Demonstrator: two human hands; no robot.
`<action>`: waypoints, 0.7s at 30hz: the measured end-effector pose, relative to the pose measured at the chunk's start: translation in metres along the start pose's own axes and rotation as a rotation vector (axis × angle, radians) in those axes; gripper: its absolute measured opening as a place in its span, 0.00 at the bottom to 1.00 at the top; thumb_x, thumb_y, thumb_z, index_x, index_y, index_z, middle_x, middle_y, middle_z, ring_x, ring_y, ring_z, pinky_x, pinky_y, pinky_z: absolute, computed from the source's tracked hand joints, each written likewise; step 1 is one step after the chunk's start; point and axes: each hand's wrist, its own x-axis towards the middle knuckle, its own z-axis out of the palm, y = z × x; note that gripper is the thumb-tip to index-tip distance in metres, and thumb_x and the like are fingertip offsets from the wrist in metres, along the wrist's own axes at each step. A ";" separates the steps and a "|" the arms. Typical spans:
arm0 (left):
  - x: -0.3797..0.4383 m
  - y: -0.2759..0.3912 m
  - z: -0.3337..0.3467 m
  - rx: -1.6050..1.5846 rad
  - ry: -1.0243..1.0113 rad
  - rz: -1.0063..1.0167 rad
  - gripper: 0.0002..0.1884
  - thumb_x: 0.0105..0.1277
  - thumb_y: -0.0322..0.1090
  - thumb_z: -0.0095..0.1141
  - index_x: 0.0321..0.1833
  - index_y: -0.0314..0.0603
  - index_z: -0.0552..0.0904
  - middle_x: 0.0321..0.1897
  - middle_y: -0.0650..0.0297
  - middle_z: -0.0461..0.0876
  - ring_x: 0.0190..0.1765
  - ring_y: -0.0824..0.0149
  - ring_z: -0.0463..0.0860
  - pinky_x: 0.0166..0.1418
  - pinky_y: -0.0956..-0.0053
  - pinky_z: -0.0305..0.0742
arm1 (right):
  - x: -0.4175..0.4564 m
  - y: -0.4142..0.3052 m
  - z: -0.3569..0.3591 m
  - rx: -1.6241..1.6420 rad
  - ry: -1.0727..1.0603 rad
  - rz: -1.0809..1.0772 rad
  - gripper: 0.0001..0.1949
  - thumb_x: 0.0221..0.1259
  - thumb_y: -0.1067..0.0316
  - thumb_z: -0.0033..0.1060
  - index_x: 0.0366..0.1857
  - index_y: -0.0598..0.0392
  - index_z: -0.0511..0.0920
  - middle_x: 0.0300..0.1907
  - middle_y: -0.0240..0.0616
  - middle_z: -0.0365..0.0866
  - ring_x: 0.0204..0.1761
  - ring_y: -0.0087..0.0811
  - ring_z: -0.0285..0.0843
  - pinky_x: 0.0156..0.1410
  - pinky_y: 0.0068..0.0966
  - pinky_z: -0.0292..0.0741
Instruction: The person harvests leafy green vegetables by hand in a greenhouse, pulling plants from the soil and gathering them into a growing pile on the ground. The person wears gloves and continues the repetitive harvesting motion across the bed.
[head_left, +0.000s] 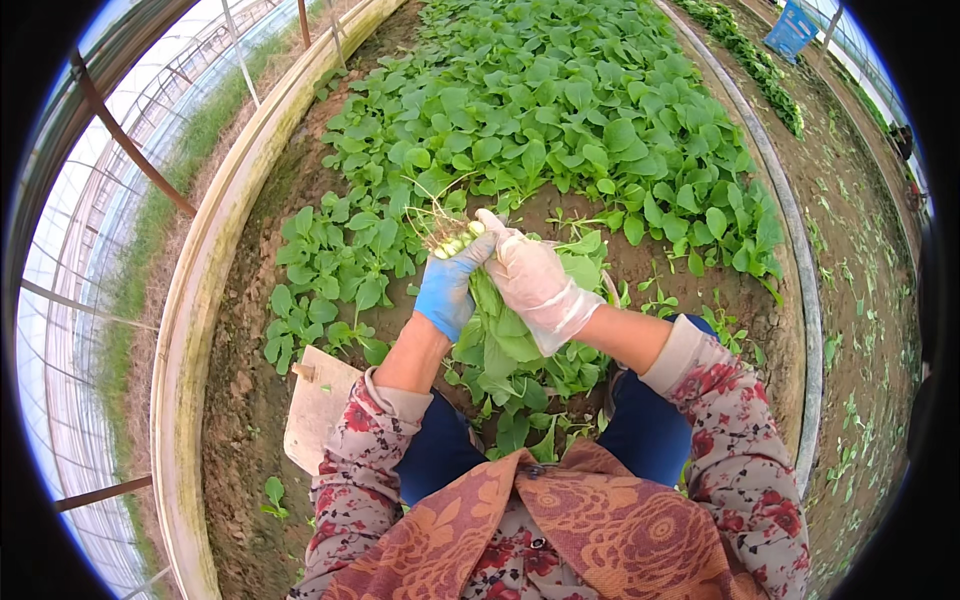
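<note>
My left hand (452, 283), in a blue glove, is closed around a bunch of leafy green plants (504, 322) near their pale stem bases (454, 244). Thin roots point up and away from me, and the leaves hang down between my forearms. My right hand (531, 279), in a whitish translucent glove, is at the right side of the bunch, its fingertips by the stem bases; whether it grips any stems is hidden. Below the hands, more loose leafy greens (525, 397) lie on the soil between my knees.
A dense bed of leafy greens (555, 105) grows ahead. A flat board (319, 409) lies at my left. A pale raised edging (196, 300) runs along the left, a grey pipe (799, 247) along the right. Beyond it are a row of greens (750, 64) and a blue container (791, 30).
</note>
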 end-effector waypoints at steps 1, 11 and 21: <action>0.000 0.001 -0.003 0.001 0.006 -0.006 0.19 0.68 0.30 0.60 0.60 0.33 0.77 0.54 0.54 0.83 0.55 0.59 0.83 0.61 0.62 0.80 | 0.002 -0.008 -0.006 -0.012 -0.054 0.021 0.33 0.61 0.65 0.55 0.72 0.57 0.61 0.48 0.55 0.81 0.42 0.56 0.79 0.47 0.44 0.77; -0.004 0.023 -0.004 0.033 -0.013 0.112 0.18 0.66 0.31 0.61 0.56 0.29 0.79 0.53 0.54 0.83 0.52 0.61 0.84 0.58 0.64 0.81 | 0.016 -0.011 -0.029 0.882 -0.331 0.156 0.46 0.57 0.46 0.71 0.69 0.74 0.59 0.48 0.46 0.82 0.48 0.28 0.79 0.55 0.27 0.76; -0.018 0.011 0.006 0.222 0.013 0.178 0.18 0.65 0.26 0.61 0.57 0.33 0.78 0.50 0.53 0.85 0.52 0.60 0.84 0.59 0.64 0.79 | 0.000 0.048 0.059 0.669 -0.146 0.022 0.17 0.66 0.61 0.49 0.45 0.66 0.79 0.30 0.53 0.81 0.35 0.50 0.80 0.42 0.41 0.74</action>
